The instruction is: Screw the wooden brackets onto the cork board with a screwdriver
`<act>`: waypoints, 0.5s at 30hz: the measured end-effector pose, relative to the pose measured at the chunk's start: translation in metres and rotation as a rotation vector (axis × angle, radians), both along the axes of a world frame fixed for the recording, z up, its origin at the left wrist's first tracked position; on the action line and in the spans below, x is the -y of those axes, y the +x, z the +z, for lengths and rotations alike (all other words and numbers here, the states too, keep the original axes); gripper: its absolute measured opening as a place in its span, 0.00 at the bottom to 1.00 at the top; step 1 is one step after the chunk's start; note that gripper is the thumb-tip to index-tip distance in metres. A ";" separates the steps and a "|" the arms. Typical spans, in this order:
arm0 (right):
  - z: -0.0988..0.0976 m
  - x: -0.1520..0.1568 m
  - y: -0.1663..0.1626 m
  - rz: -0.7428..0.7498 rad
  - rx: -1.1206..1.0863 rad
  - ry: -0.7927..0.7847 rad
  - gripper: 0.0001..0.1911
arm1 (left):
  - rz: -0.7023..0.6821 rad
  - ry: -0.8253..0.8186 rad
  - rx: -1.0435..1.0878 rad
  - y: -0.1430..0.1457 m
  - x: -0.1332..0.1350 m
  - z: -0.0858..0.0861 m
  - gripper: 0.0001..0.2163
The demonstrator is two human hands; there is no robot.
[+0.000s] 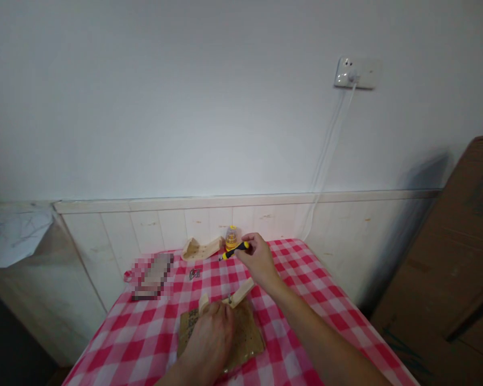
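The person's right hand [260, 257] pinching a yellow-black screwdriver [236, 251] above the checked cloth [301, 327], long axis slanting, tip leftward and low, left hand [214, 328] closed over a wooden part [243, 292] on a brown slab [247, 332], cloth reaching the right table edge.

The left hand [214, 332] covers part of a pale wooden piece [243, 292], hiding its own fingertips, and the dark marks [192, 320] on the brown slab [247, 327] beneath are too blurred to read. Pixelation obscures a grey object [155, 273] on the tabletop [124, 343]; the metal bits [194, 274] near it are too small to tell apart. The left edge cuts off a white sheet [16, 236], the right edge some cardboard [446, 279].
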State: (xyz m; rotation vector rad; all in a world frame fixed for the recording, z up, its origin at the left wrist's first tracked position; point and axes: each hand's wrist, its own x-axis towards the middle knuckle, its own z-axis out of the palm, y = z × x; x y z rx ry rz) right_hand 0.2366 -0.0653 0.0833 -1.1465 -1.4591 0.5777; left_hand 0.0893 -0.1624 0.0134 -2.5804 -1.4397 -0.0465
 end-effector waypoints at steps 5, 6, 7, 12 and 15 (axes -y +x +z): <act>0.008 -0.011 -0.033 0.124 -0.120 0.054 0.14 | -0.001 0.007 -0.088 0.006 -0.002 -0.002 0.17; 0.008 -0.009 -0.037 0.152 -0.112 0.073 0.14 | 0.012 0.006 -0.088 0.007 -0.003 -0.004 0.17; 0.006 -0.007 -0.040 0.185 -0.091 0.097 0.13 | 0.024 0.015 -0.078 0.007 -0.004 -0.007 0.17; -0.021 0.014 -0.036 0.284 0.058 0.196 0.13 | -0.044 0.145 0.020 -0.002 -0.010 -0.038 0.19; -0.038 0.018 -0.025 0.232 0.044 0.195 0.14 | -0.055 0.174 0.058 -0.008 -0.009 -0.050 0.19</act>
